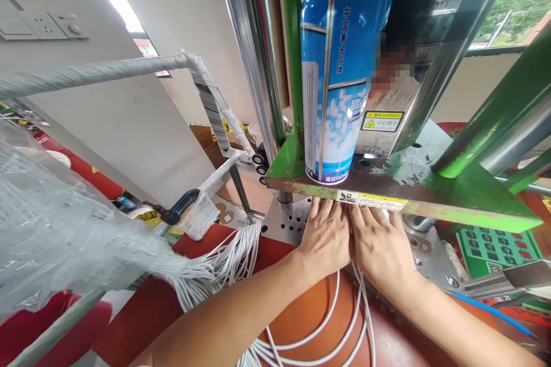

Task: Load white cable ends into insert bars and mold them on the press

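Observation:
Both of my hands reach forward under the front edge of a green press plate (465, 198), side by side and touching. White cables (359, 292) run up from below and pass beneath and between the hands. My left hand (327, 235) has its back up, with bent fingers over the cables. My right hand (374, 238) lies beside it in much the same pose, its fingers close together. The plate hides the fingertips of both hands and the cable ends. Under the plate, a perforated metal block (290, 221) shows left of the hands.
A blue spray can (340, 80) stands on the green plate above my hands. Steel columns (253, 51) flank the press. At left, a plastic-wrapped rack (129, 71) carries a large bundle of white cables (228, 258). A green panel (495, 246) and a blue tube (495, 312) are at right.

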Action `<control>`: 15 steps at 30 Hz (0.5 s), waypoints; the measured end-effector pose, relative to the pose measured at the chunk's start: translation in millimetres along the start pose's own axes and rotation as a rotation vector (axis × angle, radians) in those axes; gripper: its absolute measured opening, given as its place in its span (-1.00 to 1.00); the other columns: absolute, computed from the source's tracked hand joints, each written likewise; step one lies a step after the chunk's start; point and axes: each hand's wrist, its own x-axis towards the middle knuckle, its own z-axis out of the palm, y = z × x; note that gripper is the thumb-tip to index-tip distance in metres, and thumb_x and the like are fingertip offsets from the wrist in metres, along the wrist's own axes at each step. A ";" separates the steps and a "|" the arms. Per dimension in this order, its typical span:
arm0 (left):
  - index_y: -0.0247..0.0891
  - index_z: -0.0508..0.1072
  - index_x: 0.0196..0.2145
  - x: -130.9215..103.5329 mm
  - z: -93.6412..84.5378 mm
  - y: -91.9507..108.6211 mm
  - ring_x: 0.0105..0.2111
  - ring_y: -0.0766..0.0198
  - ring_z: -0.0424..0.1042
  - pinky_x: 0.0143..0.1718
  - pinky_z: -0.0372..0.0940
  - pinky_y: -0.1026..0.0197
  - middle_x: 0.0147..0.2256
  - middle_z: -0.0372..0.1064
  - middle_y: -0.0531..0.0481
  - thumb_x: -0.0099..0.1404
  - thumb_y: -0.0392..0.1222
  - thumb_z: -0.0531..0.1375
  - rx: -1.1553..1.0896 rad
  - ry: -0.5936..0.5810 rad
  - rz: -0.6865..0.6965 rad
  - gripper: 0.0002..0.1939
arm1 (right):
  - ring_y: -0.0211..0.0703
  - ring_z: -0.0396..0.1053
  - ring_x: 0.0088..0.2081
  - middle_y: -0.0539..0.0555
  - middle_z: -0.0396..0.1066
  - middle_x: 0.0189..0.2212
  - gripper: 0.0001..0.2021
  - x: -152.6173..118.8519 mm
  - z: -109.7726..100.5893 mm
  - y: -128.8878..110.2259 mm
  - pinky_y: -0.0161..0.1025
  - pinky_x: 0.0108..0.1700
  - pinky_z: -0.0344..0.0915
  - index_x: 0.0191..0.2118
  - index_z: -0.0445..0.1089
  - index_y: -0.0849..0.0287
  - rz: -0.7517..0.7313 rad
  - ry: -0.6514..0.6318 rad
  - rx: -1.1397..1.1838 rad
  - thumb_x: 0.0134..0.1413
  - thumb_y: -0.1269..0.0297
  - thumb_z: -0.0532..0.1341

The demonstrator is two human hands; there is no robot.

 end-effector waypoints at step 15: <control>-0.38 0.37 0.27 4.8 24.5 -6.0 0.14 -0.09 0.36 0.34 0.09 -0.15 0.09 0.44 -0.26 0.41 -0.19 0.06 0.059 0.066 0.034 -0.48 | 0.27 0.35 0.07 0.42 0.44 0.06 -0.63 1.4 19.0 -3.1 0.14 0.13 0.21 0.15 0.38 0.43 0.048 0.084 0.067 0.32 0.43 0.05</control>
